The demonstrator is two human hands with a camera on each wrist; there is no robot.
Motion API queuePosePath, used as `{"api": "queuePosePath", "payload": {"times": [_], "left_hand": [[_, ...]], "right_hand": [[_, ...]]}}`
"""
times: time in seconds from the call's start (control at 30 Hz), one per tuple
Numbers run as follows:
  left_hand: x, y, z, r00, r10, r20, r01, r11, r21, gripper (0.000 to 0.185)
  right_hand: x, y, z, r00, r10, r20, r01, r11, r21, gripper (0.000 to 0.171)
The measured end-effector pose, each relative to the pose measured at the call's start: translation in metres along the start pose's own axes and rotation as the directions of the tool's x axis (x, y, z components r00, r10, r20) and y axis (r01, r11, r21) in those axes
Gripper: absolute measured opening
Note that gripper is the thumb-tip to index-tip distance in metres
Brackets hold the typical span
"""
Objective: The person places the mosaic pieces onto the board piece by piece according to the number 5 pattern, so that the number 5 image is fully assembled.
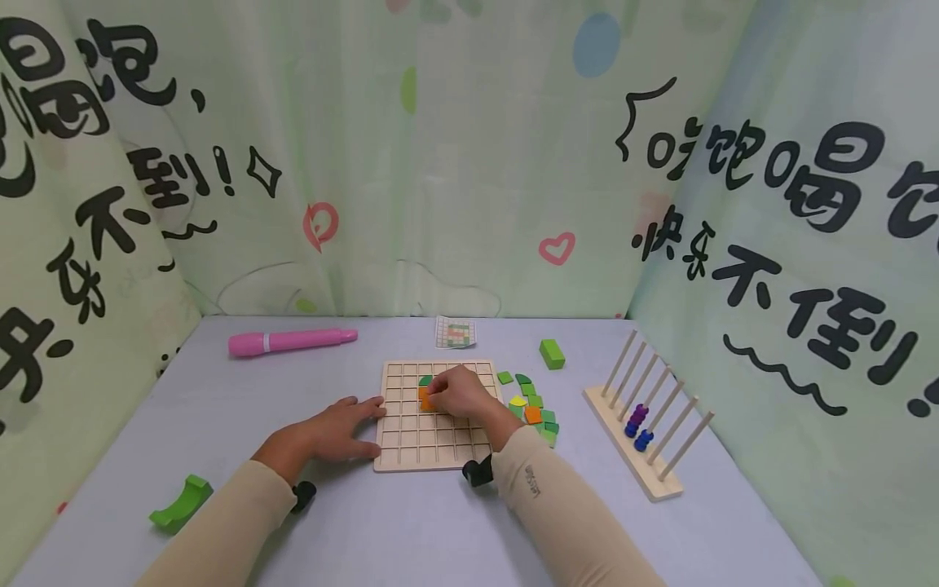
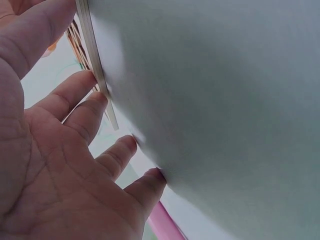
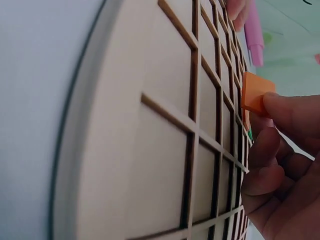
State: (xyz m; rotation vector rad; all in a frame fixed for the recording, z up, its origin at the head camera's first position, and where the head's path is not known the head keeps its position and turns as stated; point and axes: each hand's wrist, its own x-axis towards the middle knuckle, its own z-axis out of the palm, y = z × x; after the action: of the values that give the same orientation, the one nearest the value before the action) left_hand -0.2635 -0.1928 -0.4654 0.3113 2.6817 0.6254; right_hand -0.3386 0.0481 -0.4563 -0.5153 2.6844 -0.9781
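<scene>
A wooden grid board [image 1: 399, 458] lies flat on the white table. My right hand [image 1: 464, 397] is over its upper middle, pinching an orange square tile [image 3: 254, 91] between thumb and finger. The tile is tilted above the grid in the right wrist view. Orange also shows on the board just beneath it, next to a green piece [image 1: 425, 381] in one cell. My left hand [image 1: 330, 432] spreads its fingers along the board's left edge, thumb near the lower corner. In the left wrist view two fingertips touch the board's side [image 2: 92, 55].
Several loose tiles, including an orange one [image 1: 532, 416], lie right of the board. A pattern card [image 1: 456, 333] and pink marker-like stick [image 1: 293, 342] are at the back. A green block [image 1: 552, 354], pegged bead stand [image 1: 638, 444] and green arch block [image 1: 182, 504] stand around. Printed curtains enclose the table.
</scene>
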Motion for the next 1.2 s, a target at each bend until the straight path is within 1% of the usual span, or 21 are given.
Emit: {"api": "queuePosePath", "payload": {"times": [0.1, 0.37, 0.77, 0.97, 1.2], "left_hand": [[0.000, -0.001, 0.000, 1.000, 0.008, -0.006, -0.008, 1.000, 0.002, 0.080], [0.001, -0.003, 0.002, 1.000, 0.023, -0.005, -0.023, 1.000, -0.018, 0.081], [0.003, -0.003, 0.002, 1.000, 0.027, -0.010, -0.027, 1.000, 0.000, 0.080], [0.002, -0.004, 0.002, 1.000, 0.029, -0.010, -0.029, 1.000, 0.004, 0.080], [0.000, -0.003, 0.000, 0.999, 0.040, -0.012, -0.040, 0.999, 0.001, 0.080]], "right_hand": [[0.000, -0.003, 0.002, 1.000, -0.006, 0.005, 0.007, 1.000, -0.012, 0.007], [0.003, -0.003, 0.007, 1.000, 0.015, 0.008, -0.015, 0.999, -0.034, 0.007], [0.004, -0.003, 0.010, 1.000, 0.014, -0.014, -0.016, 0.996, -0.083, 0.009], [0.004, -0.005, 0.014, 0.999, -0.005, -0.034, 0.001, 0.991, -0.132, 0.011], [0.003, -0.009, 0.017, 0.998, -0.023, -0.063, 0.010, 0.977, -0.211, 0.012]]}}
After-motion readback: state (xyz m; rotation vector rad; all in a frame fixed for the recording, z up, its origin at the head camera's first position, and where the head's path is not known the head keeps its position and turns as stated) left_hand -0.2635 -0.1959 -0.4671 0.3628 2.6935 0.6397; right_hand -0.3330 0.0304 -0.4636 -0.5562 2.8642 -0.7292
